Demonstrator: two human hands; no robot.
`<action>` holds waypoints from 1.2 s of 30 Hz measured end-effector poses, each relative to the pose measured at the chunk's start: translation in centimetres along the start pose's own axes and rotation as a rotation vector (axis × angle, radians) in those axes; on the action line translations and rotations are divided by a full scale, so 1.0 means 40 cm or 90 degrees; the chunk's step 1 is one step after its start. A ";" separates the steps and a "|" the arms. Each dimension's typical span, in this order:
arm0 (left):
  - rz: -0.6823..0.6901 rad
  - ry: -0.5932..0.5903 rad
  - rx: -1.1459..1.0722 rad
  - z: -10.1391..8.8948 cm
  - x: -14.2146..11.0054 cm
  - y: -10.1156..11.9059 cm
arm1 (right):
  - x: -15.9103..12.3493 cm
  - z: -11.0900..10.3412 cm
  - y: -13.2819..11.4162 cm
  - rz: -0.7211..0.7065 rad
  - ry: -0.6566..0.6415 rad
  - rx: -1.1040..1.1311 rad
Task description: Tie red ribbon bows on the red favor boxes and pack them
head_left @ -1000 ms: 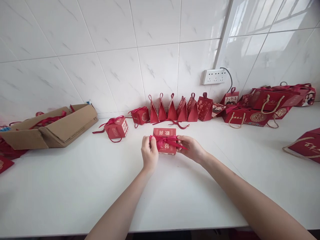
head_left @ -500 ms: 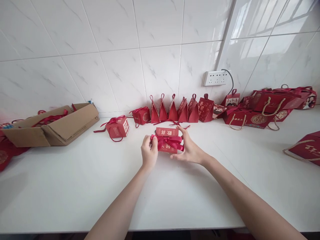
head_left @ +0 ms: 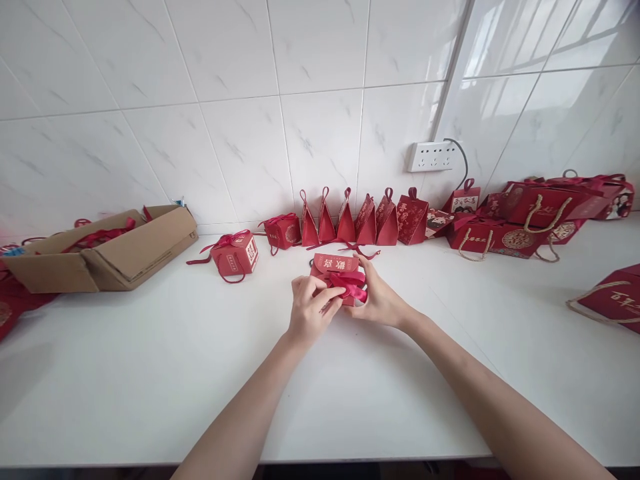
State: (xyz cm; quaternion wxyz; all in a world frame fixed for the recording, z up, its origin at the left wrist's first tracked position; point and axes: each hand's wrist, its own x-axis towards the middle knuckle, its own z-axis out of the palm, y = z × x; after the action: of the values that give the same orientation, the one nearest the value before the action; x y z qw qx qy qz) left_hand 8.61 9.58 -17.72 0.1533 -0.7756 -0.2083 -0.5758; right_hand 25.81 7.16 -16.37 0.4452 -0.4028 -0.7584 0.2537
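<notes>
A small red gift box (head_left: pixel 334 263) with gold characters is on the white table in front of me, a pink-red ribbon bow (head_left: pixel 353 280) across it. My left hand (head_left: pixel 311 308) reaches over the box's left and front side, its fingers closed on the ribbon near the knot. My right hand (head_left: pixel 379 295) grips the box from the right, thumb and fingers around its edges. The lower left part of the box is hidden behind my left hand.
Several red triangular boxes (head_left: pixel 345 223) line the wall. Two ribboned cube boxes (head_left: pixel 234 257) stand left of them, and a cardboard carton (head_left: pixel 135 257) lies further left. Red boxes with rope handles (head_left: pixel 500 237) pile up at the right. A white power strip (head_left: pixel 432 157) hangs on the tiles.
My left hand has moved right, from the box's left edge onto the bow, and now covers part of it. The right hand keeps its hold on the box with little movement.
</notes>
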 end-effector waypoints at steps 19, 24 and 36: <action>-0.003 0.005 0.002 -0.001 0.001 -0.002 | -0.001 0.001 -0.007 0.007 0.001 -0.004; 0.018 0.007 0.009 -0.003 0.004 0.001 | -0.005 0.005 0.004 -0.011 0.033 -0.068; 0.063 0.031 0.009 -0.016 0.015 0.012 | -0.006 -0.001 0.024 -0.157 0.126 -0.109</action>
State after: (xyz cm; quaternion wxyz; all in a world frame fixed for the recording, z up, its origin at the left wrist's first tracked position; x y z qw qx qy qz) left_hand 8.45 8.96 -16.97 0.1921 -0.7698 -0.1701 -0.5844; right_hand 26.29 7.47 -17.16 0.5092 -0.3662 -0.7735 0.0907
